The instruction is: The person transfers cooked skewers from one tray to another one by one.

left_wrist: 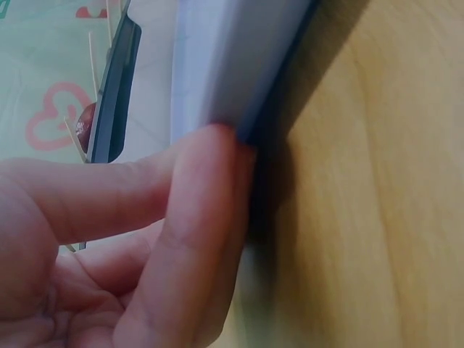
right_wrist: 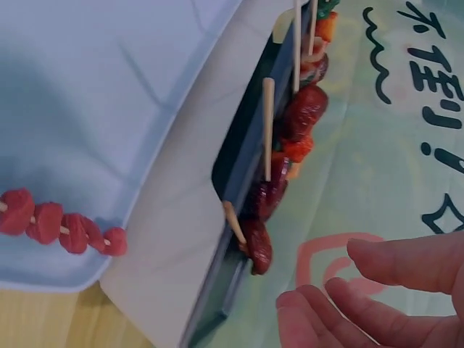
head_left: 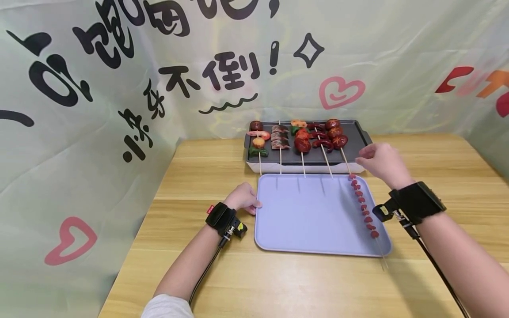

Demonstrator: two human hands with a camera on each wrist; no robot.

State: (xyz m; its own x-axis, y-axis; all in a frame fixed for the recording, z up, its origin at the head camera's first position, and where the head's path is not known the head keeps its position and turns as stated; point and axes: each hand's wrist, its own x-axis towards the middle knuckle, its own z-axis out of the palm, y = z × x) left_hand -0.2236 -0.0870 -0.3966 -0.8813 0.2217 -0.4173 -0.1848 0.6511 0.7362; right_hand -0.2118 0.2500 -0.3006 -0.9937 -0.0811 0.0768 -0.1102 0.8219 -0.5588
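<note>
My left hand pinches the left rim of a lavender tray, thumb and fingers meeting on its edge in the left wrist view. On the tray's right side lies a skewer of small red pieces, its stick poking past the front rim. My right hand hovers near the right front corner of a dark grill pan. Its fingers are loosely bent and hold nothing in the right wrist view. Closest to it on the pan is a skewer of brown scored mushrooms.
More skewers lie across the pan: one with a shrimp, one of grey-brown slices, one with red and orange pieces, one of dark red pieces. A printed cloth hangs behind the wooden table.
</note>
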